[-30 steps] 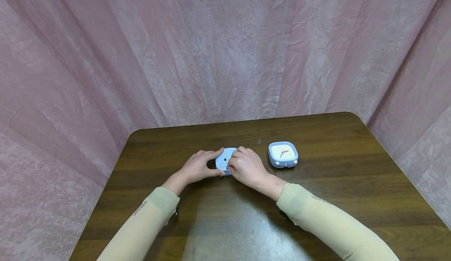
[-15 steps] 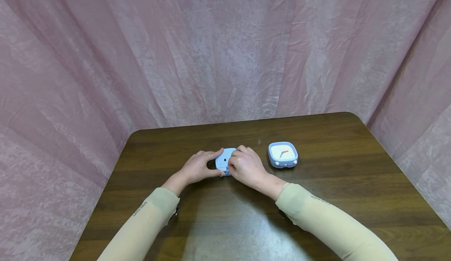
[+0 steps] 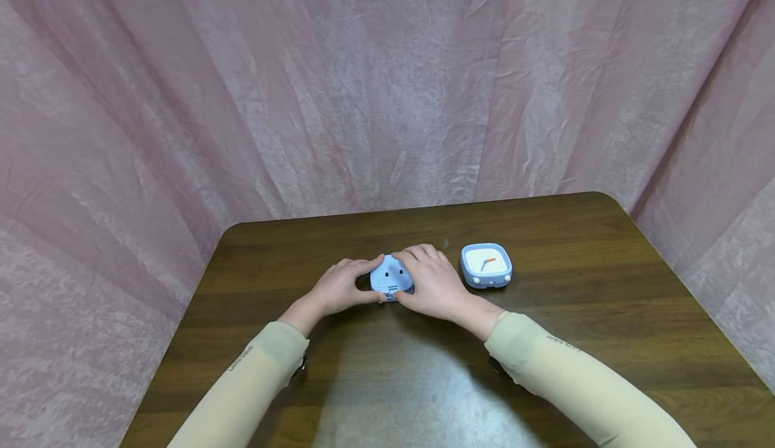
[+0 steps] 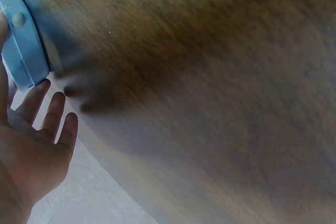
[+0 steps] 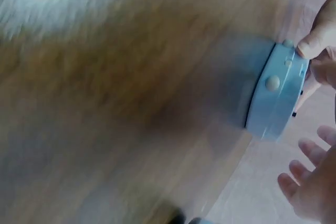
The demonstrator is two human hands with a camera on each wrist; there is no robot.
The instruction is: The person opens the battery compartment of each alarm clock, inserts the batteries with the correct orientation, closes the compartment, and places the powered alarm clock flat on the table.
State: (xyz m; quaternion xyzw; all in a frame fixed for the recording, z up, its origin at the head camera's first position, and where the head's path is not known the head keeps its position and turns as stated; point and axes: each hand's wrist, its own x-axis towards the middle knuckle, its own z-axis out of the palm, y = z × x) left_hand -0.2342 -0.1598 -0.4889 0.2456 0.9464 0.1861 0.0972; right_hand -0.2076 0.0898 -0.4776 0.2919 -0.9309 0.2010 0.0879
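A light blue alarm clock (image 3: pixel 392 277) lies face down on the table, its back with two small black knobs turned up. My left hand (image 3: pixel 340 288) grips its left side, thumb at the near edge and forefinger at the far edge. My right hand (image 3: pixel 432 283) spreads over the right side, its thumb at the back near a small cover and its fingers by the far edge. White feet show on the clock's side (image 4: pixel 23 45) in the left wrist view. The right wrist view shows the right hand's loose fingers (image 5: pixel 304 169) apart from the clock (image 5: pixel 278 90).
A second light blue clock (image 3: pixel 486 266) lies face up to the right of my right hand, with white dial and orange hand. The brown wooden table (image 3: pixel 563 286) has rounded far corners. Pink curtains (image 3: pixel 387 98) hang behind it.
My right hand, earlier with curled fingers over the clock's right part, has opened out and shifted slightly right. The second knob now shows. Left hand and both clocks stay in place.
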